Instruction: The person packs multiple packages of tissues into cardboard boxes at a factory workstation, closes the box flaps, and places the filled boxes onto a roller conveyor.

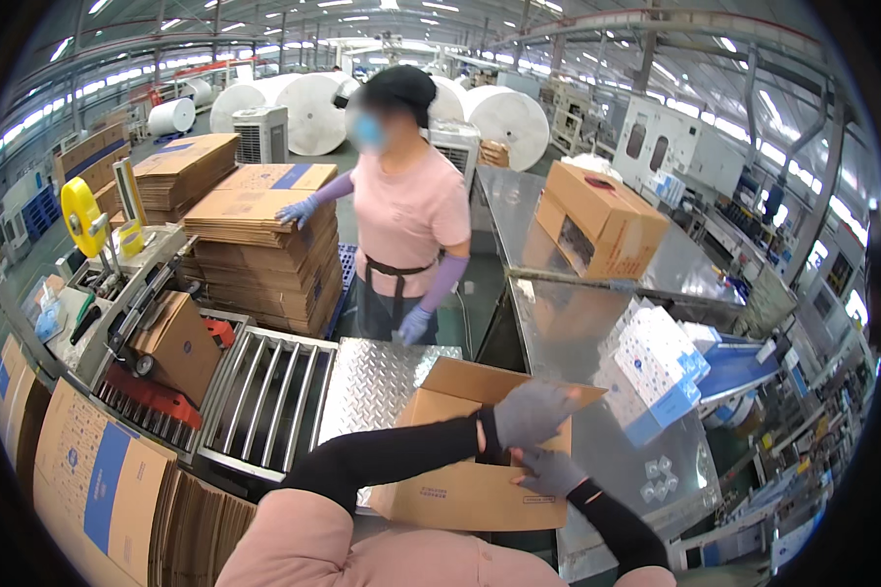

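Observation:
A cardboard box [470, 488] with raised flaps lies before me, partly on a diamond-plate metal sheet [371, 381]. My left hand [532, 412], in a grey glove with the fingertips bare, is over the box's right side, near a raised flap. Just below it, my right hand [550, 472], gloved alike, is at the box's right edge, its fingers close to the left wrist. Both hands overlap the box opening, and whether either grips the cardboard cannot be told. White-and-blue printed packs [653, 367] stand on the steel table [580, 330] to the right of my hands.
A co-worker [411, 198] stands across, one hand on stacked flat cartons [264, 249]. To the left, a roller conveyor [268, 400] leads to a taping machine [128, 293] holding a carton [176, 352]. More flat cartons [103, 484] stand lower left. Another box [602, 220] is on the far table.

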Demonstrator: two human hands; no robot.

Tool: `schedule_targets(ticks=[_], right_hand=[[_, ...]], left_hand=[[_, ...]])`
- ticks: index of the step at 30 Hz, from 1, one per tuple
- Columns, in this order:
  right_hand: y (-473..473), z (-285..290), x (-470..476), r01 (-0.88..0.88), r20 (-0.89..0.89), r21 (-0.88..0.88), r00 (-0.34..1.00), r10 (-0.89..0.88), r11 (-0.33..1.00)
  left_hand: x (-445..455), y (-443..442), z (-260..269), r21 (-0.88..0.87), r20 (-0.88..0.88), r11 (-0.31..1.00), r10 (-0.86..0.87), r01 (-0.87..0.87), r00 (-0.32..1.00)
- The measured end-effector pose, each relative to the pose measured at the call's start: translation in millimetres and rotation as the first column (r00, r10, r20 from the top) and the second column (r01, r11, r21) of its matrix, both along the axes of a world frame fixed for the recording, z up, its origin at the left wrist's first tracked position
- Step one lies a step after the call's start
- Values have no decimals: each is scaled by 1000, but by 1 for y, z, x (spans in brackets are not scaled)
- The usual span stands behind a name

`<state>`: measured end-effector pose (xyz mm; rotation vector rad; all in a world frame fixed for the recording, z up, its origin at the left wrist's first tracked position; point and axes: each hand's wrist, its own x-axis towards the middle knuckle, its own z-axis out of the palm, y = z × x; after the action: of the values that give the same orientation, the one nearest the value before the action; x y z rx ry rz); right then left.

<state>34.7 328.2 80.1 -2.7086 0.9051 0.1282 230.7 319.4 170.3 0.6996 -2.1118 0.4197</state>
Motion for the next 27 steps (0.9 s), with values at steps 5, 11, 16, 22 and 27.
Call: schedule_targets(ticks=[5,11,16,22,27], right_hand=[[27,-54,-18,547,525,-281,775,-350,789],[41,-88,20,-554,82,832,192,-978,-40],[62,-273,72,-184,-172,960,211,-962,-212],[32,-150,57,-36,571,742,556,-604,669],[18,103,39,-171,677,668,545,-495,725]], left_hand=[[34,26,3,683,338,604,236,-410,911],[151,74,-166,448,341,639,524,-625,780],[307,90,-177,186,445,168,864,-968,235],[447,240,-242,560,-433,386,891,733,-139],[319,209,-287,339,-586,443,790,830,-182]])
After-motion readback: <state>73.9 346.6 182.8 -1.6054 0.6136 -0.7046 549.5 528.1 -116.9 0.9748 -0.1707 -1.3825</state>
